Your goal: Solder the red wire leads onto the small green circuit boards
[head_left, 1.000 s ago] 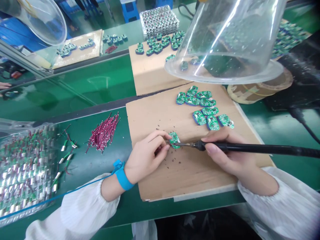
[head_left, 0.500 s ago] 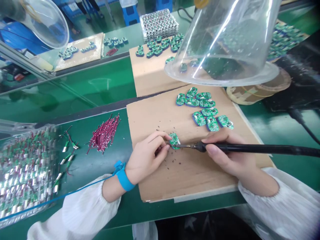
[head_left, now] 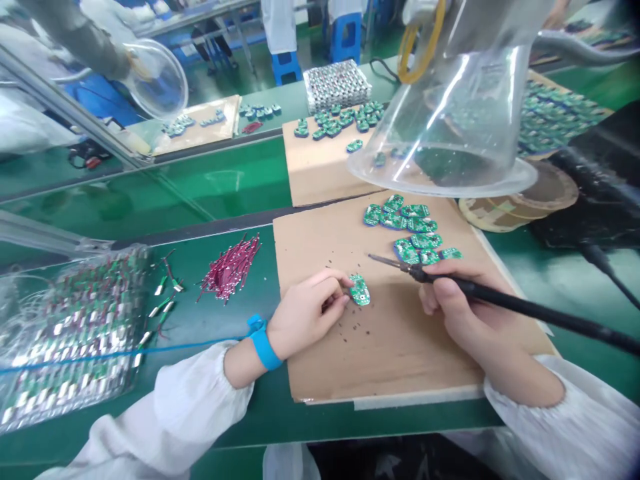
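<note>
My left hand (head_left: 310, 313), a blue strap round its wrist, rests on the cardboard sheet (head_left: 320, 373) with fingers curled in a pinch. Its fingertips are at the left edge of a small green circuit board (head_left: 360, 291); whatever is between them is too small to make out. A black soldering iron (head_left: 480, 291) is gripped in my right hand (head_left: 470, 313). Its metal tip points left, above and to the right of that board, apart from it. More green circuit boards (head_left: 406, 251) lie grouped farther back on the cardboard. Dark specks are scattered around the single board.
Red wires (head_left: 230, 270) lie in a pile on the green bench, left of the cardboard. A plastic-wrapped stack of metal parts (head_left: 80, 347) stands farther left. Overhead hangs a clear funnel-shaped hood (head_left: 445, 147). A tape roll (head_left: 520, 200) sits at the back right.
The soldering iron's tip has lifted off the board and moved back and right. My left hand stays at the board. The camera's view has shifted, so the scene sits farther right and lower.
</note>
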The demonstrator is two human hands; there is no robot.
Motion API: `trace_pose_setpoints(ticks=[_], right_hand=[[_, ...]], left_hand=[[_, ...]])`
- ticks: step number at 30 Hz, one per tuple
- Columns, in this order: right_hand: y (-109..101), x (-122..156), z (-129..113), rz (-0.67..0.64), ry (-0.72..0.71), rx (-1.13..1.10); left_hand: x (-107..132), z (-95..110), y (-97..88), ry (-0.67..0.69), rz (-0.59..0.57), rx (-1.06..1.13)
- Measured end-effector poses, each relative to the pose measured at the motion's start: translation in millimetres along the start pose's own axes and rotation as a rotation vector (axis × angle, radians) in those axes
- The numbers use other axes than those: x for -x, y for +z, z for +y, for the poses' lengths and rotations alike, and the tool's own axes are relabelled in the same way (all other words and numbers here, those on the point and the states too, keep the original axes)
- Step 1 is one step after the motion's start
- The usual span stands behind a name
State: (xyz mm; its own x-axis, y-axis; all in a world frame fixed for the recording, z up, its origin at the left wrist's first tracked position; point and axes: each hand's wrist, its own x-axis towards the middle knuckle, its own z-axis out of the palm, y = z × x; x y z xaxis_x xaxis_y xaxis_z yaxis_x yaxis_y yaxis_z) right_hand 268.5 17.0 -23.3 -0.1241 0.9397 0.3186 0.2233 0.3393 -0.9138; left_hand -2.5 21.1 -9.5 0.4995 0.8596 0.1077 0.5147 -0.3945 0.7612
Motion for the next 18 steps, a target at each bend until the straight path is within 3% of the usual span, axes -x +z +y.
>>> trace_pose_setpoints(ticks=[5, 8, 12, 14, 16, 18], right_hand=[[22, -28, 1, -0.331, -0.197, 0.265], [37, -35, 5, -0.379, -0.288, 0.276], [40, -28, 12, -0.438, -0.350, 0.390], [38, -24, 12, -0.459, -0.378, 0.419], [38, -23, 10, -0.455, -0.399, 0.431], [39, -24, 5, -0.436, -0.424, 0.428]], left_hand=[[-10, -11, -6.5, 0.148, 0.008, -0.084], [0, -35, -37.3, 0.055, 0.174, -0.319], [65, -72, -106.3, -0.295, 0.607, -0.665], [108, -85, -132.6, -0.396, 0.732, -0.744], [144, -94, -142.0, -0.480, 0.792, -0.793], [165, -102, -135.0, -0.535, 0.784, -0.819]])
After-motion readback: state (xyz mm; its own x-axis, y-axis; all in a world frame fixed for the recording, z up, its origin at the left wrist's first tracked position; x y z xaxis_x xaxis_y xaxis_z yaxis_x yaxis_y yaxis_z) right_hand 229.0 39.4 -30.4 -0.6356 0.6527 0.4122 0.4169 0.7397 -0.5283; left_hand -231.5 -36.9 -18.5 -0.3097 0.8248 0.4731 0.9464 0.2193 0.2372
